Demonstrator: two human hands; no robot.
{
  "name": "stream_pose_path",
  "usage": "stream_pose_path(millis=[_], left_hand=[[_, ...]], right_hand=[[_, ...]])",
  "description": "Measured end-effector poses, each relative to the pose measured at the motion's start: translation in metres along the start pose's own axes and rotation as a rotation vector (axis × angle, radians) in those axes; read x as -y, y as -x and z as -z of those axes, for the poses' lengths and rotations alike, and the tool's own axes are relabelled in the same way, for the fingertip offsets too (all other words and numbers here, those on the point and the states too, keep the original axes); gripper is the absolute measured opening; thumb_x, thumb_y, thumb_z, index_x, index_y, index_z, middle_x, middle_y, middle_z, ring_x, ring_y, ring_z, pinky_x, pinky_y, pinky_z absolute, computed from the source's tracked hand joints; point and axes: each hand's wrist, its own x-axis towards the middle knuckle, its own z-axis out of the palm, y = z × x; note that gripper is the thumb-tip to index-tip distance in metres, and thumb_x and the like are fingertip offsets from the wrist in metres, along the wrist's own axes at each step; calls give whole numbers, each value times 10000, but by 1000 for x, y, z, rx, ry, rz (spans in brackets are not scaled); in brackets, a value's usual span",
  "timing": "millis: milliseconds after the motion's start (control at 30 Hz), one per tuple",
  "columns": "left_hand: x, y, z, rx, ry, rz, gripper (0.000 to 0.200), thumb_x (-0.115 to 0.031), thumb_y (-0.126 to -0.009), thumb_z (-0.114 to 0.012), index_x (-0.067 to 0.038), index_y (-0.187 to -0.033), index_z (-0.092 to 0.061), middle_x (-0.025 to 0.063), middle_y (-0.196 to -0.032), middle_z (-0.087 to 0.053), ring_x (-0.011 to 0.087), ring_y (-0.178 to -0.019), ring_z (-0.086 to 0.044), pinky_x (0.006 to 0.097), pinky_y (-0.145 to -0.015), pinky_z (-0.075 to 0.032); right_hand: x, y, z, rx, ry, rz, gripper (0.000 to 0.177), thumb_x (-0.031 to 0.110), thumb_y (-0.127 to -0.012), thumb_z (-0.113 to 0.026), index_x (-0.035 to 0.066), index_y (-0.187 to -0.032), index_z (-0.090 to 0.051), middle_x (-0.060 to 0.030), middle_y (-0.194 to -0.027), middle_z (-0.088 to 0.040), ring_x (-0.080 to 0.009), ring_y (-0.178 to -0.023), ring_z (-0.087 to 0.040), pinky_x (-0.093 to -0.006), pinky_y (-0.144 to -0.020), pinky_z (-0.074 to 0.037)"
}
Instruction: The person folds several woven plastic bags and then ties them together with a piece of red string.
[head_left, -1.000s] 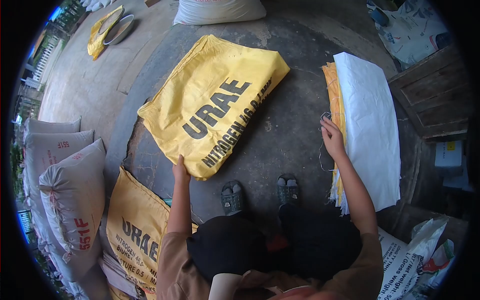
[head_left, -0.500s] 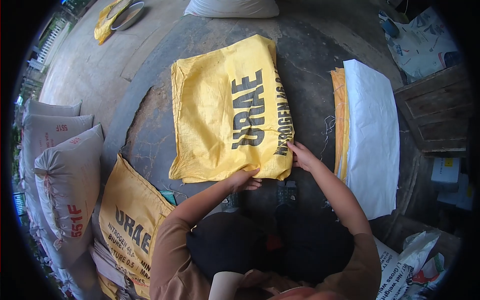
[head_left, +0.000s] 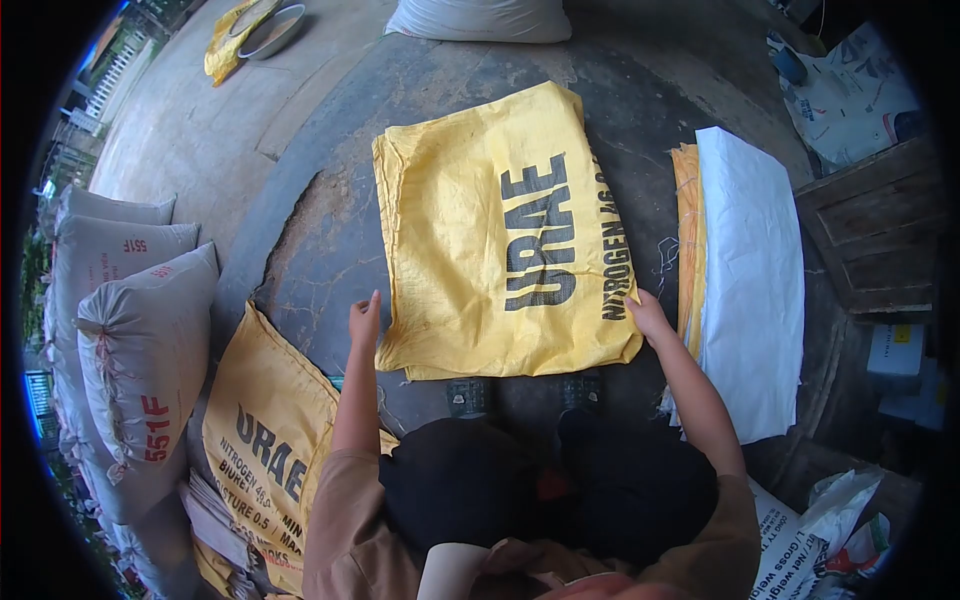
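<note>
A yellow woven sack (head_left: 450,230) printed "URAE" lies folded on the dark floor in front of my knees. At its right edge, my right hand (head_left: 652,320) pinches the fabric near the lower corner, with some fingertips hidden by the sack. My left hand (head_left: 365,322) is off the sack, just beyond its left edge, with a finger pointing up, the others loosely bent and nothing in it. Further right, a white sack (head_left: 750,280) lies over folded orange-yellow sacks (head_left: 689,230).
Full white sacks (head_left: 145,350) marked "551F" stand at the left. Another yellow sack (head_left: 265,420) lies beside my left arm. At the far side sit a full white sack (head_left: 480,18) and a metal basin (head_left: 272,32). A wooden panel (head_left: 870,225) stands at the right.
My left hand has let go of the sack's near edge and moved left past its side. My right hand keeps its hold at the right edge. The view has shifted slightly.
</note>
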Motion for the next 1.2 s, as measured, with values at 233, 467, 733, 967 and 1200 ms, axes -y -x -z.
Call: stream_pose_path(millis=[233,467,733,967,1200], left_hand=[[8,1,-51,558,274,276,393,-293,-815,-596,44,-1004,-528,111,-828,-602,191,-668,-587,303,-594,-476],[-60,40,-114,787,508,139,296,-121,-836,-516,44,-1080,-490,157,-959,-597,224,-788,-613,342,-700,-505],[-97,81,-141,1175,913,182,704,-583,-870,-149,-63,-1333,-252,141,-1318,-358,289,-1197,-369,432,-1002,-283],[-54,66,-146,1101,685,243,643,-534,-887,-266,-59,-1321,-275,130,-1293,-400,254,-1178,-400,417,-977,-314],[-49,69,-151,987,483,352,350,-242,-908,-424,-28,-1184,-433,88,-1090,-558,214,-975,-557,374,-854,-442]], right_hand=[[33,14,26,-19,-556,93,368,53,-888,-403,7,-1254,-394,-82,-1130,-535,-161,-980,-542,-268,-851,-426],[154,38,32,119,-330,476,374,52,-896,-391,-10,-1265,-383,-86,-1126,-541,-121,-983,-525,-246,-845,-414],[180,72,-80,701,632,648,536,276,-871,-465,160,-1352,-259,-198,-1139,-515,-301,-972,-549,-361,-850,-417],[81,42,-67,396,592,632,597,366,-809,-558,54,-1280,-367,-178,-1277,-396,-302,-1124,-445,-344,-938,-367],[0,3,-12,76,438,-46,555,332,-760,-642,-22,-1147,-461,-177,-1115,-538,-263,-995,-547,-333,-867,-415]])
